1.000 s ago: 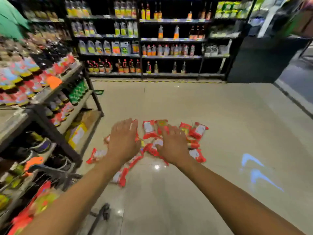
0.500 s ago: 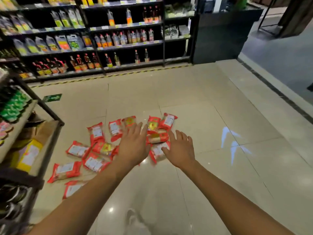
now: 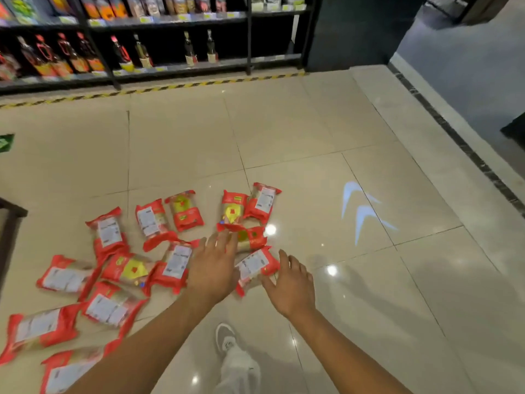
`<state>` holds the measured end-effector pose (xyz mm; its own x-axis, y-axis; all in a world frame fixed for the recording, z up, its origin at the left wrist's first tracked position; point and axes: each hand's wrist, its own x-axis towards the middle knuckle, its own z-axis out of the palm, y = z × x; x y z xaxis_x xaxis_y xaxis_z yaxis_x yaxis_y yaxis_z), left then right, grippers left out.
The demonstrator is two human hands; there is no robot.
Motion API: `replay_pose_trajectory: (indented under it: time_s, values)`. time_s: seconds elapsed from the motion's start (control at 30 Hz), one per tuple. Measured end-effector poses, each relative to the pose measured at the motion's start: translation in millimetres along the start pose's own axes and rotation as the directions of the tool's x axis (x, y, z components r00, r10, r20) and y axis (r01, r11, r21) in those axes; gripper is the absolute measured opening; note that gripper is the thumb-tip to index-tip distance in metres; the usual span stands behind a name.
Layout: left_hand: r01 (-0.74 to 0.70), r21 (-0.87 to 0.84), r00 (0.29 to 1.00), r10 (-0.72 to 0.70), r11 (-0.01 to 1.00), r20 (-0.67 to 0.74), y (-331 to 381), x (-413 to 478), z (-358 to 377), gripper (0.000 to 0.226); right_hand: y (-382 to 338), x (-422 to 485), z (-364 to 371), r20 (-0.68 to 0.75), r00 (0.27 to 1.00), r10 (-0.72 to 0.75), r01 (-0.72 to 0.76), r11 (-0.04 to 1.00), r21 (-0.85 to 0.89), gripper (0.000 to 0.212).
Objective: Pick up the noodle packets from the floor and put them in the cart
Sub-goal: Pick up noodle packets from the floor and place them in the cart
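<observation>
Noodle packets (image 3: 181,211), red with clear windows, lie scattered on the tiled floor (image 3: 312,132), spread from the centre of the view towards the lower left. Some lie label side up, some with the yellow front up; several overlap at their edges. All are on the floor, none lifted.

Left hand (image 3: 213,268): palm down, fingers straight and spread, reaching over the middle of the pile. It has hold of nothing. Fingertips sit over the red edge of a yellow-fronted packet (image 3: 250,237); contact cannot be told.

Right hand (image 3: 289,288): palm down, fingers loosely spread, empty. It sits just beside the right end of a label-up packet (image 3: 254,264), which lies between the two hands.

Below the arms, one pale shoe (image 3: 225,336) stands on the tiles. Two bluish light marks (image 3: 360,211) show on the floor to the right of the pile. Black-and-yellow striped tape (image 3: 170,87) runs along the foot of a dark shelf (image 3: 181,68) carrying bottles (image 3: 189,49).
</observation>
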<state>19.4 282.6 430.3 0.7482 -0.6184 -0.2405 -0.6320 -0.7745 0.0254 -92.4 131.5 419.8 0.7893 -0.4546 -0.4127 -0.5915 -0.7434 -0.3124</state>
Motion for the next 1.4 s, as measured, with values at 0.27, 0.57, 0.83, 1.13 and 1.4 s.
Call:
replay_pose_trajectory:
  time_s: [0.27, 0.57, 0.83, 1.13, 1.4]
  values:
    - [-0.023, 0.017, 0.996, 0.021, 1.0, 0.089, -54.7, 179.8, 154.5, 0.084, -2.6, 180.8, 143.0, 0.121, 0.983, 0.139, -0.143, 0.989, 0.026, 0.078]
    - [-0.048, 0.071, 0.99, 0.038, 0.996, 0.139, -86.4, 337.3, 446.0, 0.086, 61.5, 355.6, 403.4, 0.295, 0.821, 0.489, -0.57, 0.671, 0.475, 0.085]
    - [-0.085, 0.139, 0.971, 0.051, 0.987, 0.235, -74.0, 422.5, 622.7, 0.103, 131.8, 454.8, 573.3, 0.463, 0.491, 0.738, -0.582, -0.118, 0.805, 0.082]
    - [-0.004, -0.046, 0.987, 0.012, 0.999, 0.162, -72.6, 435.2, 585.6, 0.088, 132.2, 468.0, 532.6, 0.443, 0.489, 0.752, -0.595, -0.084, 0.799, 0.089]
    - [0.381, -0.632, 0.912, -0.385, 0.675, 0.14, -113.2, 331.6, 335.9, 0.083, 86.3, 393.4, 303.7, 0.228, 0.751, 0.62, -0.407, 0.162, 0.899, 0.07]
